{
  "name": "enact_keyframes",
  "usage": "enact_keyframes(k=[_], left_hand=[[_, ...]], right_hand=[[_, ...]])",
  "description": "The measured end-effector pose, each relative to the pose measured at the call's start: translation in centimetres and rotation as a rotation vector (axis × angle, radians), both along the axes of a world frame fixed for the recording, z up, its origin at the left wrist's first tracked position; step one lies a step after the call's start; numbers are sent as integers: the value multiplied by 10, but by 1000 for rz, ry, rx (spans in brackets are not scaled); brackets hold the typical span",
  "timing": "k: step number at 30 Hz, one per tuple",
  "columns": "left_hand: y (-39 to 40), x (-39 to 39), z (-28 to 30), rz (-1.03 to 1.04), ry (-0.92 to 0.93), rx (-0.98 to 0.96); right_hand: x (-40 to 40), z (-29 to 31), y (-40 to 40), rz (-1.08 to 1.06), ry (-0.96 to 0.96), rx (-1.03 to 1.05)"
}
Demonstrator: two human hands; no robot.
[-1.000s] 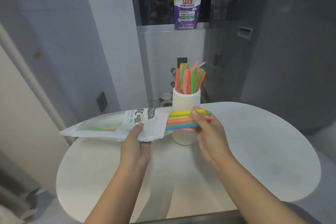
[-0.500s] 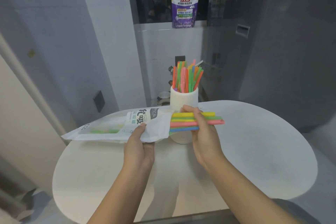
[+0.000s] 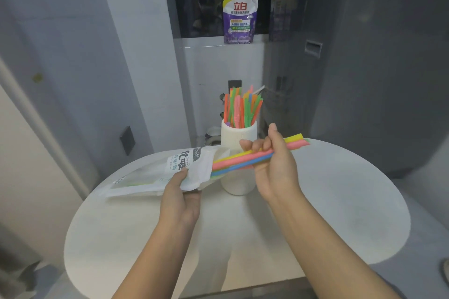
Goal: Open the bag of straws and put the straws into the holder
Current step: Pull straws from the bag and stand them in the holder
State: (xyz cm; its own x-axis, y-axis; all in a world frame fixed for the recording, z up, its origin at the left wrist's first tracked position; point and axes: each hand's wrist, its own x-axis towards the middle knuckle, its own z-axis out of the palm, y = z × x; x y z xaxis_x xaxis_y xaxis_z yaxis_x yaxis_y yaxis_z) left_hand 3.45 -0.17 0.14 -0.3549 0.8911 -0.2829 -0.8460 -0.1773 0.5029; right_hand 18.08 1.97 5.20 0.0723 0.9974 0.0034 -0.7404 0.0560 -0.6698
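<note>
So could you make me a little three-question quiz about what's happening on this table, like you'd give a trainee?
1. True or false: the white holder already has straws standing in it.
2. Which hand grips the bundle of straws half out of the bag? A) left hand B) right hand
3. Fill in: the purple and yellow pouch stands on the ____ behind the table.

Key: 1 true. 2 B; the left hand holds the bag near its open mouth. 3 ledge.
</note>
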Motion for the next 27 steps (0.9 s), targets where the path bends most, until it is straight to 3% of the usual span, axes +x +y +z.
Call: enact_keyframes(k=[9,19,27], left_hand=[[-9,-13,0,-26,-42,-1],[-8,-26,5,-3,-49,27],[-7,-26,3,-12,-13,16]], right_hand=[[-11,53,-1,-119,96,79],[-9,139,-3,-256,-88,256],[2,164,-4,-294,-144,305]])
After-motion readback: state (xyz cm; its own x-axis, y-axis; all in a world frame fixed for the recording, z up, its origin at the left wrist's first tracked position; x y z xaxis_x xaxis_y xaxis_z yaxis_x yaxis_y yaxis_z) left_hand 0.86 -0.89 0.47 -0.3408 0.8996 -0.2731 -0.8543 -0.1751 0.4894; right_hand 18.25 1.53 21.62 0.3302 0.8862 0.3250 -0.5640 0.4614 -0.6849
